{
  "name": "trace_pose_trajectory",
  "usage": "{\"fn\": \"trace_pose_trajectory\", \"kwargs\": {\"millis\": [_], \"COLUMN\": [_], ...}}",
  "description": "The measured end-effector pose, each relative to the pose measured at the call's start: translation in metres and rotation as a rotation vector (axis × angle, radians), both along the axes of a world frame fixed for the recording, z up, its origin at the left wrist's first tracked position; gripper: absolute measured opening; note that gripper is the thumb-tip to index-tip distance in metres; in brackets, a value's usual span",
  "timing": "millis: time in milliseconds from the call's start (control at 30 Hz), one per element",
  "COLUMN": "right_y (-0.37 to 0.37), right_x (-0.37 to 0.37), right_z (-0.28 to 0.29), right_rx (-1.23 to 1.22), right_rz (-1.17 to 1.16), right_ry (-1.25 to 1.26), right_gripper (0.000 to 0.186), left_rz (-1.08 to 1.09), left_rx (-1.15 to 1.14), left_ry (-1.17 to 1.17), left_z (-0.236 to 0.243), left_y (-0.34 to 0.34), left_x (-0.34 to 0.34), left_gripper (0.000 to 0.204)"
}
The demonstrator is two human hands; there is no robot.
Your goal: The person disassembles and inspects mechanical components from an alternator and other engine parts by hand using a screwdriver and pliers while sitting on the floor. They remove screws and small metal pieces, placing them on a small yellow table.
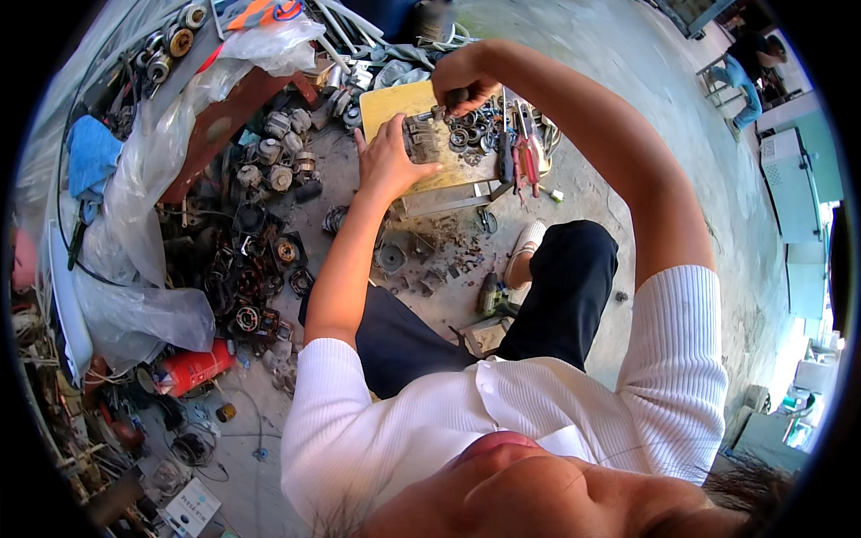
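On a low yellow board, my left hand steadies a greyish metal part, thumb to its right and fingers along its left. My right hand is closed round a dark tool with a rounded end, just above and beside that part; the tool's shape is mostly hidden. Small rings and metal pieces lie right of the part, next to dark-handled tools and red-handled pliers.
Motor parts pile on the floor at left, beside plastic sheeting, a blue cloth and a red cylinder. My legs are below the board, near scattered debris. Another person sits at far upper right.
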State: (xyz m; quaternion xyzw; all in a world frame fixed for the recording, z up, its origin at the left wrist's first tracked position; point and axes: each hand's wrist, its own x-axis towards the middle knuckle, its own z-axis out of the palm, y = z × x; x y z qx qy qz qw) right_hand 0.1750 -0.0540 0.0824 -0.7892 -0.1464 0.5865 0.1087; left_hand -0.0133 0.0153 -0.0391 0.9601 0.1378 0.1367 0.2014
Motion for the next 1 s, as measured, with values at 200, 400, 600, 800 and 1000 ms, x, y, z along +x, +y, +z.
{"fn": "trace_pose_trajectory", "kwargs": {"millis": [200,400,600,800,1000], "right_y": [-0.010,-0.043,-0.087,-0.084,-0.080], "right_x": [-0.048,-0.083,-0.121,-0.127,-0.078], "right_z": [-0.016,-0.038,-0.159,-0.173,-0.081], "right_rx": [0.230,0.364,0.868,0.977,0.683], "right_rz": [0.068,0.157,-0.021,-0.124,-0.162], "right_ry": [-0.254,-0.565,-1.136,-1.186,-0.334], "right_gripper": [0.011,0.026,0.061,0.058,0.037], "left_rz": [-0.008,0.008,-0.003,0.011,0.019], "left_rx": [0.046,0.045,-0.035,-0.038,-0.030], "left_ry": [-0.032,-0.075,-0.026,-0.021,0.005], "left_z": [-0.010,-0.012,-0.002,0.000,-0.005], "left_y": [0.014,0.016,0.004,0.004,0.006], "left_x": [-0.007,-0.008,-0.001,-0.004,-0.005], "left_gripper": [0.104,0.101,0.097,0.098,0.101]}}
